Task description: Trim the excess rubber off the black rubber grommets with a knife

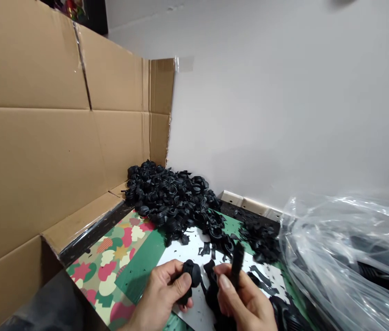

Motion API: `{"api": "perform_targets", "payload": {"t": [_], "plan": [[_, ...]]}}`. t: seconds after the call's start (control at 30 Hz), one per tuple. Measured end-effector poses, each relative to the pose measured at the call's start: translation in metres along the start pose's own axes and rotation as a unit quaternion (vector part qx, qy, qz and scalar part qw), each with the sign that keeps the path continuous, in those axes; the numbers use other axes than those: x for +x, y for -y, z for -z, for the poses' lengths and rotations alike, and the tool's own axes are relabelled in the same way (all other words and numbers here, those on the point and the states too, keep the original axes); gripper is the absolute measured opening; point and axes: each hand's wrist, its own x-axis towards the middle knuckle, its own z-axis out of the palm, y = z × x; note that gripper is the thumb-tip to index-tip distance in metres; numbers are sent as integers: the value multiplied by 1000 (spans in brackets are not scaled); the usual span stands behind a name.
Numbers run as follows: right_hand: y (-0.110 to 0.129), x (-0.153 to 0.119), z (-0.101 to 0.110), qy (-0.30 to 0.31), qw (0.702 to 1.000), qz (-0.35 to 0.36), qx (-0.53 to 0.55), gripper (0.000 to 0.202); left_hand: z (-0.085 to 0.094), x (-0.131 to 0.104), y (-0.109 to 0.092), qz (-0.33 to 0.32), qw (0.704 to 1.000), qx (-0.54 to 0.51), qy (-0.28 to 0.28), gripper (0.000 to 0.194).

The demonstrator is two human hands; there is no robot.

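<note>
My left hand (165,292) is closed round a ribbed black rubber part (191,272) at the bottom centre, thumb pressed on its side. Just to the right, my right hand (241,299) pinches a dark, upright strip-like piece (237,259) between thumb and fingers. The two hands are apart. Between and below them lie more black rubber parts (211,294), partly hidden by the right hand. Under the hands is a white sheet (177,252) with black scraps on it.
A large pile of black rubber parts (174,193) rests by the wall. Thin black scraps (260,236) form a smaller heap. Cardboard walls (42,151) rise at left; a clear plastic bag (346,257) with black parts lies at right. Patterned paper (111,257) covers the left surface.
</note>
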Motion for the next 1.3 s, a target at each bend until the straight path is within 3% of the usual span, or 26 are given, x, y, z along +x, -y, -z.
{"api": "perform_targets", "payload": {"t": [0.07, 0.17, 0.3, 0.4, 0.53, 0.6, 0.67, 0.73, 0.77, 0.9, 1.07, 1.2, 1.3], "plan": [[-3, 0, -3, 2, 998, 41, -57, 37, 1, 0, -1, -50, 995, 86, -5, 30], [-8, 1, -9, 16, 980, 159, -121, 22, 2, -1, -1, -112, 977, 183, -4, 16], [-16, 1, -15, 8, 921, 334, -198, 15, -1, -5, -5, -141, 963, 228, 12, 10], [-21, -2, -21, -8, 890, 384, -246, 19, -4, -10, -12, -170, 950, 261, 12, 17], [-13, 1, -25, -7, 896, 345, -280, 24, 0, -16, -17, -224, 937, 264, 52, 19], [0, 12, -20, -43, 903, 292, -311, 24, 4, -17, -14, -232, 934, 256, 86, 18], [15, 27, -10, -130, 908, 213, -336, 21, 9, -17, -12, -230, 928, 251, 155, 22], [26, 39, 0, -152, 908, 194, -338, 20, 13, -16, -12, -217, 926, 263, 164, 33], [29, 43, 4, -153, 910, 184, -340, 21, 15, -15, -13, -193, 933, 269, 140, 37], [22, 44, 12, -115, 924, 124, -343, 31, 18, -8, -18, -149, 954, 243, 94, 45], [-2, 36, 18, -13, 951, 69, -300, 35, 21, 0, -12, -114, 980, 158, 45, 39], [-9, 26, 7, 10, 977, 54, -207, 35, 16, 2, -9, -17, 999, -5, 32, 30], [-7, 13, -12, 38, 993, 46, -105, 32, 8, 2, -6, 25, 990, -135, 43, 24]]}}
